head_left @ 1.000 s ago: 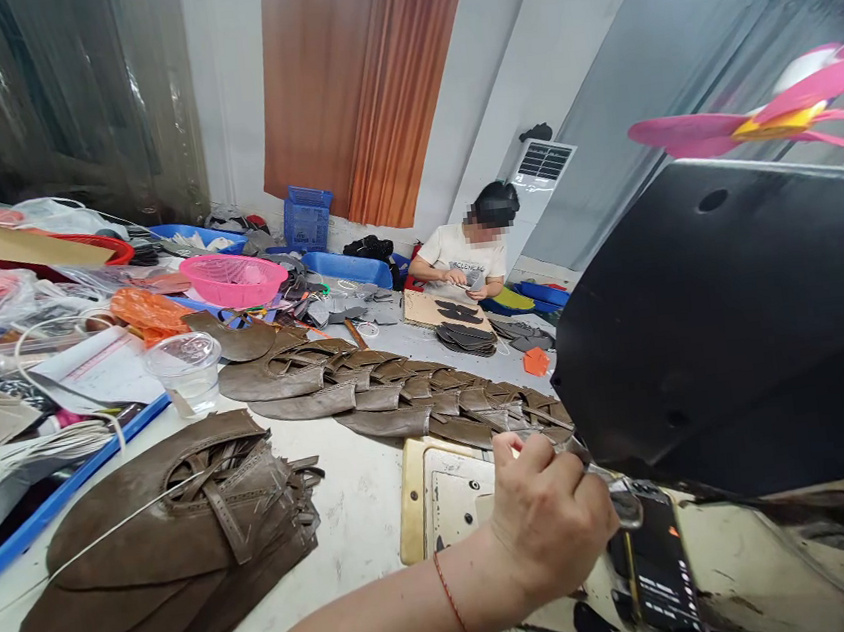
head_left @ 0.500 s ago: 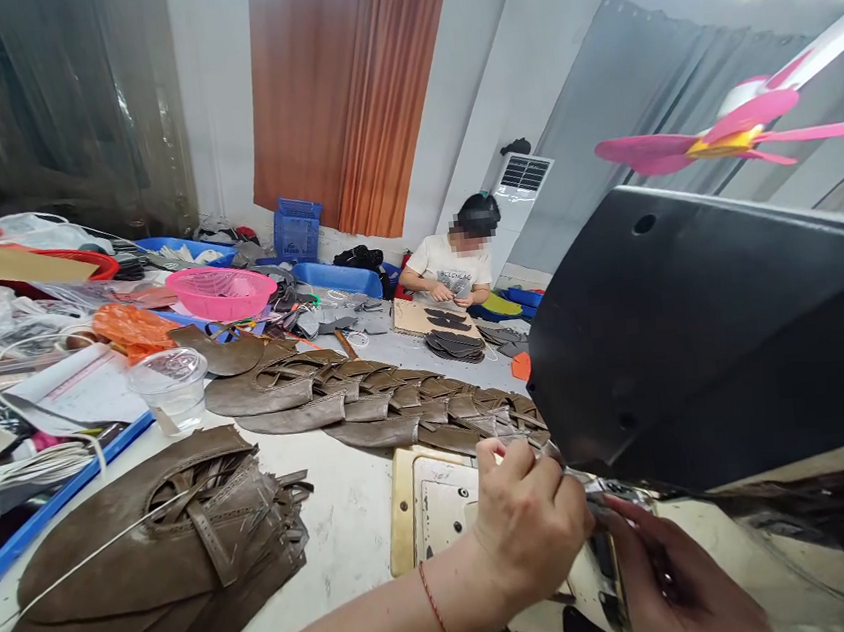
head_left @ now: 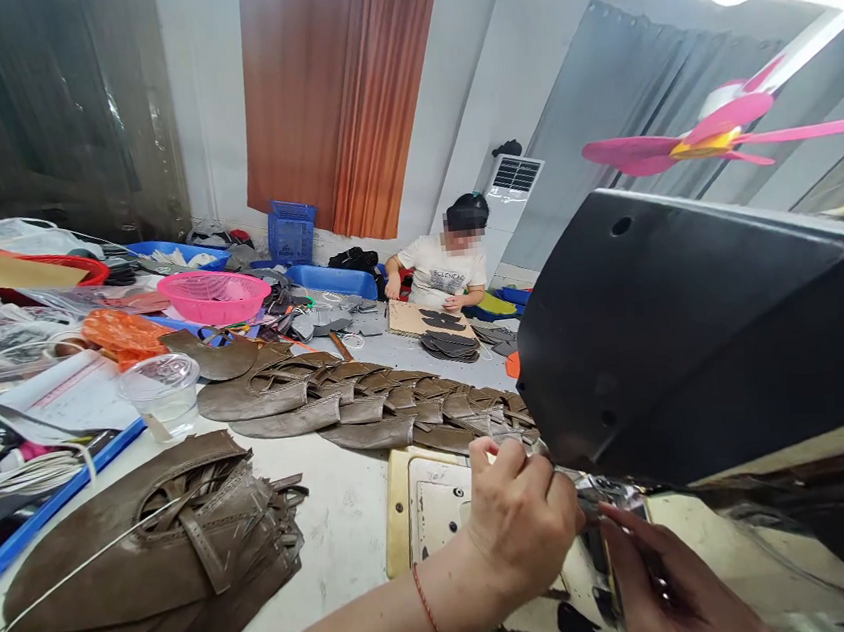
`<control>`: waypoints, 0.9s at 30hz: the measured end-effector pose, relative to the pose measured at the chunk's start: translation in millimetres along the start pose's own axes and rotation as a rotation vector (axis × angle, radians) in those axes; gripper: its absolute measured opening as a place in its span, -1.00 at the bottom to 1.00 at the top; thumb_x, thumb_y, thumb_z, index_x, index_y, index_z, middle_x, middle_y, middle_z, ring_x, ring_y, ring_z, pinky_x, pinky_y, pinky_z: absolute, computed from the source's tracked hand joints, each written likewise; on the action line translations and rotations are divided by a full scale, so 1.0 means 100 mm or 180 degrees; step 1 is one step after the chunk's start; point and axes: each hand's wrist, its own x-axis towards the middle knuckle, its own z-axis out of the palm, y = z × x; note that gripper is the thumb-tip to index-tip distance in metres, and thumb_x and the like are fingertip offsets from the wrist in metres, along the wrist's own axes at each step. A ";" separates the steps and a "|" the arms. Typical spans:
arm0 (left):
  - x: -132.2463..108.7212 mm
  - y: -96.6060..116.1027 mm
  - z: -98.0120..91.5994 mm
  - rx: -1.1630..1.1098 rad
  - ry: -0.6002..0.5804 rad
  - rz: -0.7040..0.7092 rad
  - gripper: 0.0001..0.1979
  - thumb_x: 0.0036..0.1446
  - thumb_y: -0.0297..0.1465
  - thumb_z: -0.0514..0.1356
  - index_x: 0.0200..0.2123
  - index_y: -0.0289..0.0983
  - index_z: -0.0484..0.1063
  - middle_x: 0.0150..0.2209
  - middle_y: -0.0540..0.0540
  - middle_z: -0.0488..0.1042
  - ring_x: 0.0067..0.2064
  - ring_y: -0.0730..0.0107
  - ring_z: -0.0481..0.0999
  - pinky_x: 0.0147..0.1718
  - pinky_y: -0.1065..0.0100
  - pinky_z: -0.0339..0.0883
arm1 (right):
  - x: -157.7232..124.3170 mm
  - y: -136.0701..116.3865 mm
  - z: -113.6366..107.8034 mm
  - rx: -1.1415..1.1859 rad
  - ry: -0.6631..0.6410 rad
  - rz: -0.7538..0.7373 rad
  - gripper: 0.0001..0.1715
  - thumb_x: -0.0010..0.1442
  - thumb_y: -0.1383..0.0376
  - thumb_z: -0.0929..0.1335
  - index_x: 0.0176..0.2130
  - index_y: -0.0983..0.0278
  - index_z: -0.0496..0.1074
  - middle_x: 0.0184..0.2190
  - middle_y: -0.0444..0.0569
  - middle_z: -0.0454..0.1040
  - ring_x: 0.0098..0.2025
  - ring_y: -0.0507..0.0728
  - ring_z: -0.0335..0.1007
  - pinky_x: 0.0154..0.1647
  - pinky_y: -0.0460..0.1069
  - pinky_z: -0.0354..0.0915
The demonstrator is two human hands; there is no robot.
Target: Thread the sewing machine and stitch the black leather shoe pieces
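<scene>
Below the black machine head (head_left: 696, 337), the curled left hand (head_left: 523, 522) hides any grip, the right hand (head_left: 676, 581) clasps a shiny tool (head_left: 660, 583), and brown pieces (head_left: 117, 574) lie to its left.

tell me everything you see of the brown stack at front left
The stack is of overlapping brown, leather-looking pieces, rounded at the left, with ragged ends at the right. On top show an opening with a dotted edge and a narrow strap. It lies on the pale table, partly out of frame. A thin white cord passes over it. The left hand does not touch it.
</scene>
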 end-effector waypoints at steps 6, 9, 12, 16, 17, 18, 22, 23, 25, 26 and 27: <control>0.04 0.00 -0.05 -0.0098 -0.0029 -0.0015 -0.81 0.05 -0.50 0.19 -0.56 -0.26 0.26 -0.51 -0.03 0.34 -0.38 0.34 0.23 -0.33 0.21 -0.03 | 0.02 0.05 0.03 -0.0007 0.0051 -0.0075 -0.70 0.34 0.13 0.30 -0.21 0.30 0.48 -0.35 -0.05 0.52 -0.40 0.07 0.48 -0.31 -0.10 0.33; 0.05 0.00 -0.07 -0.0170 -0.0040 -0.0024 -0.83 0.07 -0.49 0.18 -0.54 -0.26 0.28 -0.50 -0.03 0.35 -0.37 0.32 0.25 -0.32 0.20 -0.02 | 0.04 0.10 0.07 0.0037 0.0058 -0.0114 -0.72 0.33 0.13 0.31 -0.19 0.28 0.48 -0.35 -0.09 0.52 -0.43 0.04 0.46 -0.31 -0.10 0.32; 0.05 0.00 -0.07 -0.0185 -0.0094 -0.0063 -0.84 0.09 -0.47 0.18 -0.52 -0.26 0.31 -0.49 -0.03 0.36 -0.36 0.32 0.25 -0.31 0.20 -0.01 | 0.08 0.13 0.10 0.0007 -0.0032 -0.0187 -0.72 0.33 0.12 0.30 -0.18 0.27 0.46 -0.36 -0.11 0.51 -0.46 0.04 0.43 -0.33 -0.09 0.32; 0.05 0.00 -0.07 -0.0174 -0.0085 -0.0081 -0.83 0.12 -0.45 0.18 -0.52 -0.26 0.32 -0.49 -0.03 0.37 -0.37 0.32 0.25 -0.31 0.20 -0.01 | 0.13 0.20 0.14 0.0025 -0.0227 -0.0582 -0.74 0.36 0.17 0.25 -0.19 0.28 0.43 -0.33 -0.10 0.49 -0.40 0.02 0.44 -0.38 -0.12 0.28; 0.06 0.00 -0.07 -0.0168 -0.0077 -0.0081 -0.83 0.12 -0.45 0.18 -0.52 -0.26 0.32 -0.49 -0.04 0.37 -0.37 0.32 0.25 -0.31 0.21 -0.01 | 0.14 0.22 0.15 0.0003 -0.0283 -0.0691 -0.73 0.36 0.18 0.24 -0.19 0.28 0.43 -0.32 -0.09 0.49 -0.39 0.02 0.44 -0.39 -0.12 0.28; 0.06 0.00 -0.07 -0.0160 -0.0070 -0.0084 -0.84 0.12 -0.45 0.18 -0.51 -0.26 0.33 -0.48 -0.04 0.37 -0.37 0.32 0.25 -0.31 0.21 -0.01 | 0.14 0.25 0.16 -0.0024 -0.0330 -0.0770 -0.72 0.36 0.19 0.22 -0.18 0.29 0.43 -0.31 -0.07 0.49 -0.38 0.02 0.43 -0.38 -0.11 0.28; 0.06 0.01 -0.07 -0.0173 -0.0083 -0.0101 -0.88 0.12 -0.47 0.18 -0.47 -0.27 0.35 -0.47 -0.04 0.38 -0.37 0.31 0.25 -0.34 0.21 -0.02 | 0.12 0.32 0.19 0.0015 -0.0471 -0.0838 -0.73 0.33 0.23 0.22 -0.11 0.31 0.42 -0.26 -0.05 0.49 -0.31 0.04 0.45 -0.31 -0.11 0.30; 0.06 0.01 -0.07 -0.0177 -0.0093 -0.0101 -0.88 0.12 -0.48 0.17 -0.47 -0.27 0.35 -0.48 -0.03 0.37 -0.37 0.31 0.25 -0.34 0.21 -0.02 | 0.12 0.32 0.19 0.0032 -0.0477 -0.0814 -0.74 0.32 0.24 0.23 -0.11 0.30 0.43 -0.25 -0.06 0.49 -0.30 0.04 0.45 -0.30 -0.11 0.30; 0.06 0.01 -0.07 -0.0170 -0.0119 -0.0098 -0.88 0.11 -0.49 0.17 -0.47 -0.27 0.35 -0.48 -0.04 0.37 -0.37 0.31 0.26 -0.35 0.21 -0.02 | 0.12 0.32 0.20 0.0046 -0.0465 -0.0757 -0.76 0.31 0.27 0.23 -0.12 0.27 0.43 -0.27 -0.09 0.49 -0.31 0.04 0.45 -0.30 -0.11 0.29; 0.06 0.01 -0.07 -0.0162 -0.0120 -0.0101 -0.88 0.11 -0.49 0.17 -0.48 -0.27 0.35 -0.48 -0.04 0.37 -0.37 0.31 0.26 -0.35 0.21 -0.02 | 0.12 0.31 0.20 0.0038 -0.0446 -0.0742 -0.77 0.30 0.28 0.23 -0.14 0.27 0.43 -0.29 -0.10 0.49 -0.32 0.04 0.44 -0.31 -0.11 0.29; 0.06 0.01 -0.07 -0.0159 -0.0123 -0.0107 -0.88 0.11 -0.49 0.18 -0.48 -0.27 0.35 -0.48 -0.04 0.37 -0.37 0.31 0.26 -0.35 0.21 -0.02 | 0.13 0.31 0.20 0.0022 -0.0435 -0.0749 -0.77 0.29 0.29 0.23 -0.15 0.26 0.43 -0.29 -0.10 0.49 -0.33 0.04 0.44 -0.33 -0.11 0.29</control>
